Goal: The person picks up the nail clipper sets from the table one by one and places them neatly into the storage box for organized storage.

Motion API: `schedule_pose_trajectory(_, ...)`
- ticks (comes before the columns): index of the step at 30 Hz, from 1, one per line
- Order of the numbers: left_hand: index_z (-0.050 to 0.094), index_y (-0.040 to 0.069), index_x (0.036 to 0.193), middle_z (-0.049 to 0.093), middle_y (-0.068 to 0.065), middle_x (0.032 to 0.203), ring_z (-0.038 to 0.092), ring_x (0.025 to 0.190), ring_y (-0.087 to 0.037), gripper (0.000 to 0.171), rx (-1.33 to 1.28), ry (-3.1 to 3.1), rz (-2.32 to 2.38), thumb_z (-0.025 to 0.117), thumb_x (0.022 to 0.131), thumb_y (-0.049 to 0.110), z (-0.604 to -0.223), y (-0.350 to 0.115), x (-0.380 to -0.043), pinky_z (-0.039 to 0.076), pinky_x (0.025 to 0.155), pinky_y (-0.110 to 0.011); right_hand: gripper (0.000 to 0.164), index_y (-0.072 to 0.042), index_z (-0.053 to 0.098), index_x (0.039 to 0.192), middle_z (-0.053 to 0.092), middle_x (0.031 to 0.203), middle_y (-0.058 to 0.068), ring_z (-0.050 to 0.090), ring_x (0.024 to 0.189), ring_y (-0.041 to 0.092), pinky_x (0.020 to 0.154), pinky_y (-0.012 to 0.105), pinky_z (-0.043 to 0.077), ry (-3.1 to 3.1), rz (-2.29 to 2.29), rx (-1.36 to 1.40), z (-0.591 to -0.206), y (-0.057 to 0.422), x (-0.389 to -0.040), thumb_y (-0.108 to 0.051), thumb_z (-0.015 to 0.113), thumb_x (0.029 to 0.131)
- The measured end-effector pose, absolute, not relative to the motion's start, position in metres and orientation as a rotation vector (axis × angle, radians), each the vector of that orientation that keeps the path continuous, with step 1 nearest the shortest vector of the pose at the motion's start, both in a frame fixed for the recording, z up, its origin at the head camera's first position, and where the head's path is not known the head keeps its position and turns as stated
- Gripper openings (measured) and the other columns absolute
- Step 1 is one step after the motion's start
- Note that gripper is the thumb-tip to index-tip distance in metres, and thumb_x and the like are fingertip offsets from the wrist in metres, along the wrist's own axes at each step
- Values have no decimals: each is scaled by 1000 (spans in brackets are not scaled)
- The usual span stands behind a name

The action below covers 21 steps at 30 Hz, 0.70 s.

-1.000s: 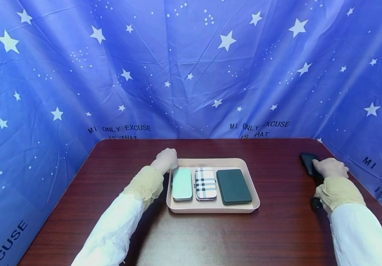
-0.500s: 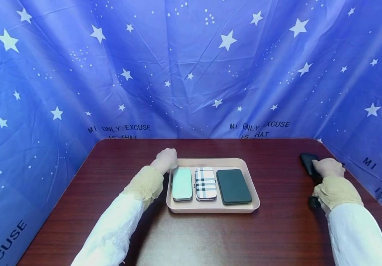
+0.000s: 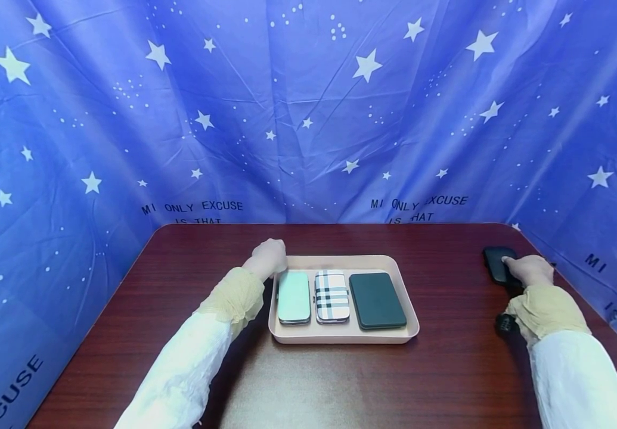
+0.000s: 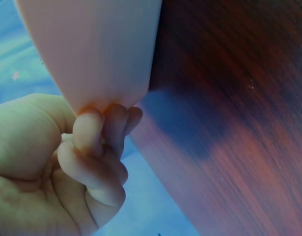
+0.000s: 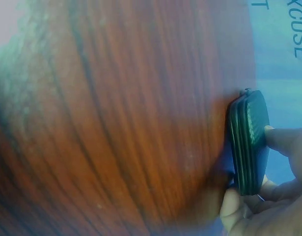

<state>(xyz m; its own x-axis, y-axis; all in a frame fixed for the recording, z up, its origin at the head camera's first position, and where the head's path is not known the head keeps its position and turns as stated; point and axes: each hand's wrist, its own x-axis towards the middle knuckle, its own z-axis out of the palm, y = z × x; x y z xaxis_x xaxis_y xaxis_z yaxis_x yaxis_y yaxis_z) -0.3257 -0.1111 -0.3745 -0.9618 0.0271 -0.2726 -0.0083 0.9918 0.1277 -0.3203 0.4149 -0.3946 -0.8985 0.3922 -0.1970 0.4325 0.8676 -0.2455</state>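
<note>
My left hand (image 3: pixel 269 258) pinches the far left corner of a beige tray (image 3: pixel 343 340); in the left wrist view its fingers are curled against the pale tray wall (image 4: pixel 96 54). Lying side by side in the tray are a mint-green case (image 3: pixel 294 297), a plaid case (image 3: pixel 332 297) and a dark green flat case (image 3: pixel 378 301). Far to the right, my right hand (image 3: pixel 532 271) holds a black clasp case (image 3: pixel 498 262). In the right wrist view the thumb touches one face of this ridged case (image 5: pixel 248 145) and fingers reach its lower end.
The dark red wooden table (image 3: pixel 308 381) has a blue star-printed curtain (image 3: pixel 308 119) behind it and along both sides. A round black device (image 3: pixel 507 323) sits at my right wrist. The black case lies near the table's right edge.
My right hand has shifted slightly to the left, and the black case shows a little more of its top. The left hand and the tray stay still.
</note>
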Motion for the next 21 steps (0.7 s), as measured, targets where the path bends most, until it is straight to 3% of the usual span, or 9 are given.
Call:
schedule_pose_trajectory(6, 61, 5, 107, 63, -6, 70, 59, 51, -14, 31, 33, 2875, 176, 61, 77, -2, -375, -112, -325, 49, 49, -28, 74, 31, 41, 111, 46, 108, 46, 53, 96, 49, 68, 40, 49, 2956, -513, 689, -392, 412, -319, -40, 42, 92)
schedule_pose_trajectory(11, 59, 4, 108, 64, -5, 68, 59, 50, -13, 30, 45, 2876, 185, 60, 78, -1, -375, -113, -325, 49, 48, -28, 79, 31, 38, 116, 45, 108, 43, 50, 89, 43, 58, 33, 45, 2919, -730, 850, -392, 410, -318, -42, 49, 90)
schedule_pose_trajectory(15, 62, 5, 101, 63, -5, 65, 57, 48, -12, 23, 55, 2876, 192, 59, 79, -1, -375, -113, -324, 47, 47, -27, 85, 31, 28, 125, 37, 122, 45, 44, 103, 47, 79, 41, 48, 2870, -892, 962, -395, 408, -318, -42, 51, 89)
schedule_pose_trajectory(18, 64, 5, 95, 63, -5, 65, 57, 47, -12, 18, 66, 2882, 193, 59, 79, -1, -375, -113, -324, 47, 46, -26, 88, 30, 19, 130, 28, 131, 45, 35, 114, 49, 99, 47, 39, 2843, -1005, 1001, -397, 407, -317, -41, 52, 90)
schedule_pose_trajectory(21, 64, 5, 95, 63, -5, 64, 57, 47, -12, 18, 69, 2885, 193, 59, 79, -1, -375, -112, -323, 47, 46, -26, 88, 28, 16, 132, 25, 135, 44, 32, 117, 48, 104, 47, 35, 2819, -1073, 1019, -398, 406, -317, -40, 53, 90)
